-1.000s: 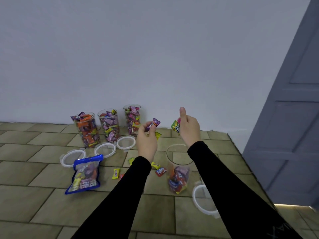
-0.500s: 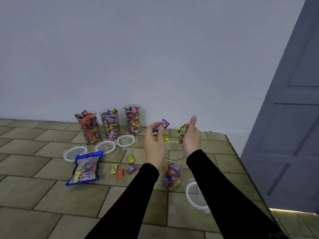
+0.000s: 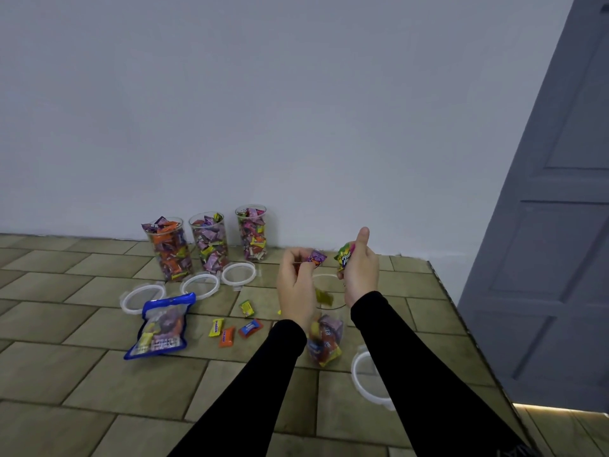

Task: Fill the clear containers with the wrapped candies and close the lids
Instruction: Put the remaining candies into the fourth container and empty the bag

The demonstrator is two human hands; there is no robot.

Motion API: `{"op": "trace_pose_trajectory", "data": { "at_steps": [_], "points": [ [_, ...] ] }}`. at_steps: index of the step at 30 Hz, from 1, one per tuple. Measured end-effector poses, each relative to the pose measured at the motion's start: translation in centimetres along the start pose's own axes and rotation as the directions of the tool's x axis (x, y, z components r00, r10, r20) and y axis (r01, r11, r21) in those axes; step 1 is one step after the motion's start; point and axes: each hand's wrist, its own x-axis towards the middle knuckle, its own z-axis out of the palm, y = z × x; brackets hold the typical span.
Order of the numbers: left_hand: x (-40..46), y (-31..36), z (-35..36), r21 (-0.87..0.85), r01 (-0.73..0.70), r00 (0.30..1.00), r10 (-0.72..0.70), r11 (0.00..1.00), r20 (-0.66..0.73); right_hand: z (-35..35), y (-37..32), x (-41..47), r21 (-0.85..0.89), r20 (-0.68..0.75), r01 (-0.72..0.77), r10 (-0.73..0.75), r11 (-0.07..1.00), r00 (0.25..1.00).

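Observation:
My left hand point(image 3: 294, 285) pinches a purple wrapped candy point(image 3: 317, 258) above a clear container point(image 3: 325, 338) that stands between my forearms, partly filled with wrapped candies. A yellow candy point(image 3: 323, 296) is in mid-air inside its mouth. My right hand point(image 3: 360, 270) grips a green and pink candy point(image 3: 343, 257), thumb up, just right of the rim. Three full clear containers point(image 3: 168, 249) point(image 3: 209, 242) point(image 3: 253, 233) stand open by the wall, their white lids point(image 3: 142, 297) point(image 3: 200, 285) point(image 3: 239, 273) lying in front. A fourth lid point(image 3: 369, 377) lies right of the near container.
A blue candy bag point(image 3: 163, 326) lies on the tiled floor at the left. Loose candies, green point(image 3: 246, 307), yellow point(image 3: 216, 326), orange point(image 3: 226, 337) and blue-red point(image 3: 250, 328), lie left of my left arm. A grey door point(image 3: 553, 225) stands at the right; the tiled surface ends there.
Both hands have come lower and closer over the near container. A yellow candy that was under my left hand's fingers now falls into the container.

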Motion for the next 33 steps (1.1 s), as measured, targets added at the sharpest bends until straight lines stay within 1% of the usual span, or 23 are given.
{"op": "trace_pose_trajectory", "data": {
  "at_steps": [5,8,10,14,17,20,22,23,25,26,27,30,33],
  "points": [
    [-0.1,-0.2,0.0,-0.015,-0.056,0.998,0.057,0.998,0.034,0.1,0.3,0.0,-0.019,-0.022,0.015,-0.015,1.000,1.000],
    [0.0,-0.4,-0.1,0.023,-0.094,0.994,0.092,0.995,0.067,-0.1,0.2,0.0,0.018,-0.023,-0.006,0.006,1.000,1.000],
    [0.0,-0.5,-0.3,0.006,-0.084,0.994,0.084,0.996,0.069,-0.1,0.2,0.1,0.013,-0.021,-0.008,0.009,1.000,1.000],
    [0.1,-0.6,-0.2,0.005,-0.011,0.996,0.010,1.000,0.093,0.0,0.3,0.1,-0.011,-0.010,0.004,-0.004,1.000,1.000],
    [-0.1,-0.1,-0.2,-0.005,-0.047,0.991,0.047,0.999,0.126,-0.1,0.4,0.1,-0.006,0.006,0.006,-0.006,1.000,1.000],
    [-0.4,-0.2,-0.6,0.022,-0.023,0.984,0.018,0.999,0.180,-0.1,0.4,0.1,-0.030,0.002,0.020,-0.019,0.999,1.000],
    [-0.5,-1.1,-0.9,0.061,0.027,0.986,-0.037,0.998,0.162,-0.1,0.4,0.1,-0.036,-0.004,0.026,-0.027,0.999,1.000],
    [-0.6,-1.5,-1.0,0.071,0.086,0.985,-0.095,0.994,0.141,-0.1,0.4,0.1,-0.040,-0.007,0.029,-0.030,0.999,1.000],
    [-0.7,-1.9,-1.1,0.055,0.259,0.956,-0.264,0.964,0.125,0.1,0.4,0.1,-0.061,-0.006,0.044,-0.044,0.997,0.999],
    [-0.7,-2.0,-1.0,0.054,0.324,0.934,-0.329,0.944,0.139,0.2,0.4,0.0,-0.074,-0.004,0.053,-0.054,0.996,0.999],
    [-0.6,-1.9,-1.0,0.052,0.359,0.919,-0.362,0.932,0.154,0.2,0.4,0.0,-0.081,-0.005,0.056,-0.056,0.995,0.998],
    [-0.7,-2.1,-1.0,0.019,0.389,0.910,-0.387,0.921,0.148,0.1,0.2,-0.1,-0.080,-0.001,0.034,-0.034,0.996,0.999],
    [-0.8,-3.1,-1.0,0.034,0.404,0.903,-0.405,0.914,0.147,-0.1,0.0,-0.2,-0.080,0.029,0.042,-0.040,0.996,0.999]
  ]
}}
